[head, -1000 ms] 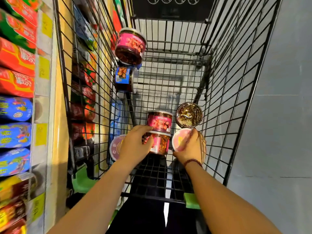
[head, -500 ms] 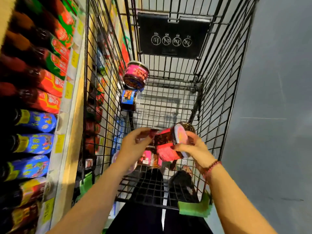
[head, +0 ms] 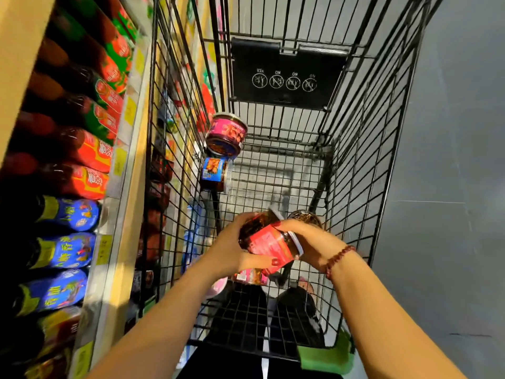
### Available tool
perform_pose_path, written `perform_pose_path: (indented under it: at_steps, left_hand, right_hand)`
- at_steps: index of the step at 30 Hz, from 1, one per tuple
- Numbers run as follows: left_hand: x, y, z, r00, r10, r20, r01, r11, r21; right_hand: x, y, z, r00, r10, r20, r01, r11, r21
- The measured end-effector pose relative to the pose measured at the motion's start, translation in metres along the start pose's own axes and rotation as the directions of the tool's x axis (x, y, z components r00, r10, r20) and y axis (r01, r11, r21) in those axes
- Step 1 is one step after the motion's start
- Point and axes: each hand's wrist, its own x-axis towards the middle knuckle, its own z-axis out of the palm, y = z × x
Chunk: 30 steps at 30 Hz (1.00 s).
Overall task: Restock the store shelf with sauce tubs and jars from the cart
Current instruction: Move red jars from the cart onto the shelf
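Two jars, touching, held above the near end of the cart (head: 363,160): left hand (head: 232,251) curls round dark jar (head: 255,225), right hand (head: 317,242) clasps red-labelled jar (head: 273,246). Wire walls stand well apart on either side; shelf (head: 128,187) edge just beyond left wall.

Shelf bottles (head: 79,154) blurred and cut off at left — the lower pink tub (head: 247,276) mostly hidden.

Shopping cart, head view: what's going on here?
A person holds a red-labelled sauce jar between both hands inside the cart: left hand on its side, right hand at its lid end. A pink-labelled tub and a blue-labelled tub sit against the cart's shelf-side wall. The jar is not yet on the shelf.
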Motion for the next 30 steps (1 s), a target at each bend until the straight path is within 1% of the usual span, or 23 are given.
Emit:
perform_pose_path:
  at_steps: [6, 7, 9, 10, 12, 13, 14, 15, 17, 19, 23, 28, 30]
  left_hand:
    - [0.016, -0.014, 0.001, 0.994, -0.092, -0.057, 0.083, 0.987, -0.137]
    - [0.017, -0.017, 0.003, 0.992, -0.111, -0.068, 0.097, 0.979, -0.182]
    - [0.018, -0.023, 0.004, 0.979, -0.169, -0.111, 0.130, 0.946, -0.297]
    - [0.018, -0.026, 0.003, 0.971, -0.198, -0.137, 0.141, 0.928, -0.345]
    - [0.018, -0.034, 0.002, 0.956, -0.245, -0.161, 0.154, 0.887, -0.435]
    - [0.017, -0.038, 0.002, 0.952, -0.262, -0.161, 0.159, 0.867, -0.472]
    - [0.017, -0.042, 0.001, 0.944, -0.288, -0.160, 0.171, 0.844, -0.509]
    - [0.015, -0.046, -0.001, 0.937, -0.311, -0.157, 0.183, 0.822, -0.539]
    - [0.012, -0.050, -0.004, 0.932, -0.329, -0.155, 0.191, 0.806, -0.560]
    - [0.012, -0.055, -0.007, 0.919, -0.351, -0.179, 0.194, 0.799, -0.569]
    - [0.017, -0.059, -0.007, 0.875, -0.417, -0.246, 0.195, 0.769, -0.609]
    - [0.021, -0.067, -0.012, 0.853, -0.435, -0.288, 0.171, 0.755, -0.633]
    - [0.023, -0.072, -0.012, 0.849, -0.441, -0.291, 0.158, 0.737, -0.657]
  right_hand:
    - [0.018, 0.007, 0.001, 0.998, 0.054, -0.031, -0.052, 0.997, 0.053]
    - [0.022, 0.009, -0.001, 0.996, 0.065, -0.063, -0.060, 0.996, 0.065]
    - [0.028, 0.012, -0.006, 0.974, 0.062, -0.216, -0.050, 0.997, 0.061]
    - [0.032, 0.016, -0.010, 0.950, 0.011, -0.312, -0.002, 1.000, 0.030]
    - [0.038, 0.022, -0.017, 0.850, -0.146, -0.506, 0.133, 0.989, -0.063]
    - [0.041, 0.026, -0.021, 0.793, -0.218, -0.568, 0.186, 0.976, -0.115]
    - [0.044, 0.030, -0.024, 0.754, -0.279, -0.595, 0.218, 0.960, -0.174]
    - [0.049, 0.034, -0.029, 0.724, -0.326, -0.607, 0.221, 0.944, -0.243]
    - [0.060, 0.043, -0.035, 0.691, -0.377, -0.617, 0.137, 0.906, -0.400]
    - [0.069, 0.047, -0.037, 0.674, -0.363, -0.643, 0.033, 0.885, -0.465]
    - [0.087, 0.053, -0.035, 0.673, -0.283, -0.683, -0.101, 0.880, -0.465]
    - [0.102, 0.039, -0.036, 0.703, -0.180, -0.689, -0.170, 0.897, -0.408]
    - [0.108, 0.032, -0.037, 0.687, -0.147, -0.712, -0.209, 0.898, -0.387]
